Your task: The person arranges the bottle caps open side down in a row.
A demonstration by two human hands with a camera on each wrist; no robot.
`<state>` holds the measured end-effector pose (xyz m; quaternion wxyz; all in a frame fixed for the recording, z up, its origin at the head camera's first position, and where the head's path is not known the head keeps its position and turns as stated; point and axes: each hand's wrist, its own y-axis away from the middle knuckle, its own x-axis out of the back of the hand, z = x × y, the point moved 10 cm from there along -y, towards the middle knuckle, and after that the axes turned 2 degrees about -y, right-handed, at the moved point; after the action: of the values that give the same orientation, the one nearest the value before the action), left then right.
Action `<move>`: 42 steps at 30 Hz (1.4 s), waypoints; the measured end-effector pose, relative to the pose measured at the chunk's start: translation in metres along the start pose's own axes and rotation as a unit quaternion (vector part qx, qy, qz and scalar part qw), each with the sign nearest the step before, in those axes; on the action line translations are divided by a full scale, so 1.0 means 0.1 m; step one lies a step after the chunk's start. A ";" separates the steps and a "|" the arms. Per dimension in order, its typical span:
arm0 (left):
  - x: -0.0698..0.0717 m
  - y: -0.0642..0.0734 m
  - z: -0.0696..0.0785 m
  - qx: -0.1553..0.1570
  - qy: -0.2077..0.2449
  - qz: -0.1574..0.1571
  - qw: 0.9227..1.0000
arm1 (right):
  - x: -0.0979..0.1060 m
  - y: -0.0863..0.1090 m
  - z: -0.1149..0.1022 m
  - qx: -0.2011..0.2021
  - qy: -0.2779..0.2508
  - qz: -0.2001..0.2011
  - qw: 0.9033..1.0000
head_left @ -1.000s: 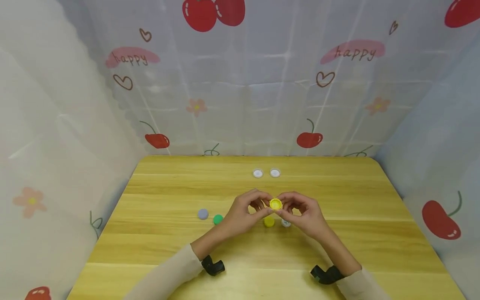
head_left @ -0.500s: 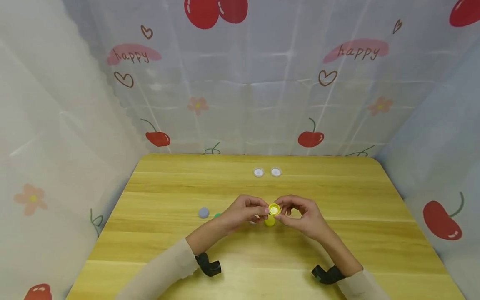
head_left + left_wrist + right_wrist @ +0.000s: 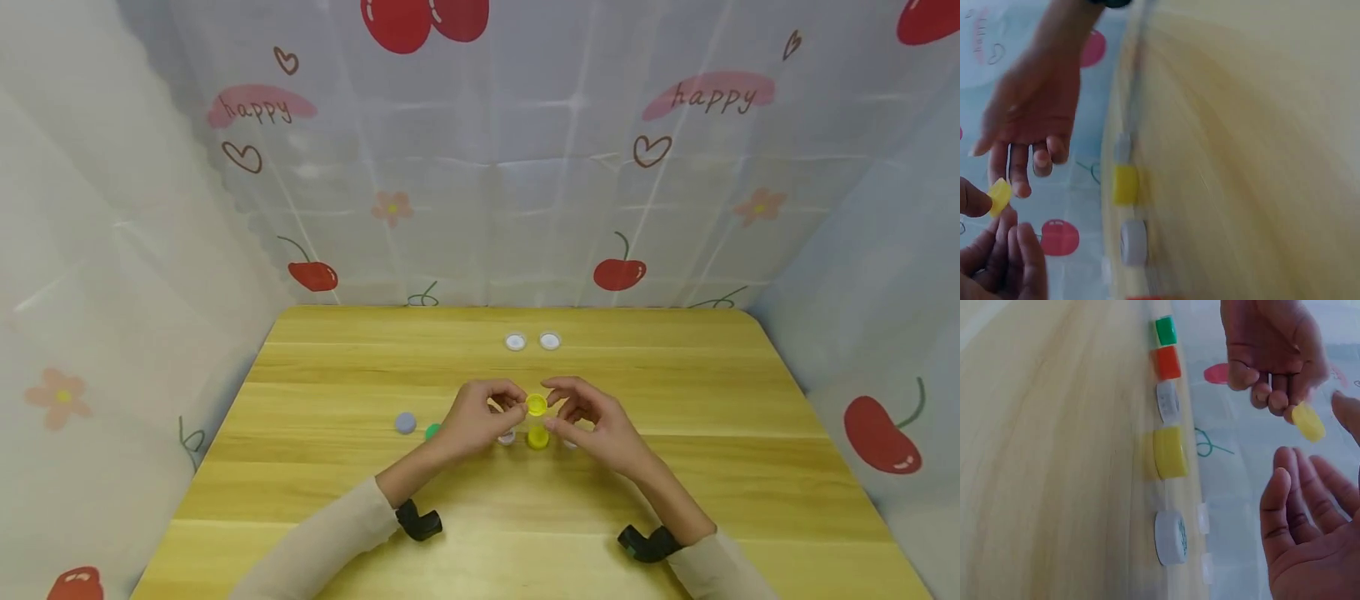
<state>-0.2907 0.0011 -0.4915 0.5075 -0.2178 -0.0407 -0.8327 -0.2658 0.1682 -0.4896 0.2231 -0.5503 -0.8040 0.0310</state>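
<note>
A yellow bottle cap is held up above the table, pinched between the thumb and fingers of my left hand. My right hand is just to its right; in the right wrist view its fingers are spread and hold nothing, with a gap to the cap. Below the hands another yellow cap lies on the table, with a white cap on its left and a white cap with green print on its right.
Farther left in the row lie a green cap and a purple-grey cap. An orange-red cap is hidden by my left hand in the head view. Two white caps lie at the back of the wooden table, before a printed curtain.
Both hands held the yellow cap earlier; my right hand has let go and its fingers have parted from it. My left hand still pinches the cap, now slightly farther left.
</note>
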 end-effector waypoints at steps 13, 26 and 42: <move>-0.03 0.31 0.66 -0.358 -0.371 0.143 0.845 | -0.33 0.03 0.21 -0.151 -0.254 -0.105 0.950; -0.10 0.19 0.55 -0.254 -0.281 0.067 0.923 | -0.21 0.06 0.18 -0.108 -0.193 -0.068 0.973; -0.07 0.13 0.28 -0.140 -0.151 -0.005 0.979 | -0.06 0.11 -0.09 0.027 0.039 0.004 0.999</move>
<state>-0.2680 0.0083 -0.4709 0.4559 -0.4094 -0.0014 -0.7903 -0.2511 0.1650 -0.4862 0.2692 -0.5480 -0.7913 0.0319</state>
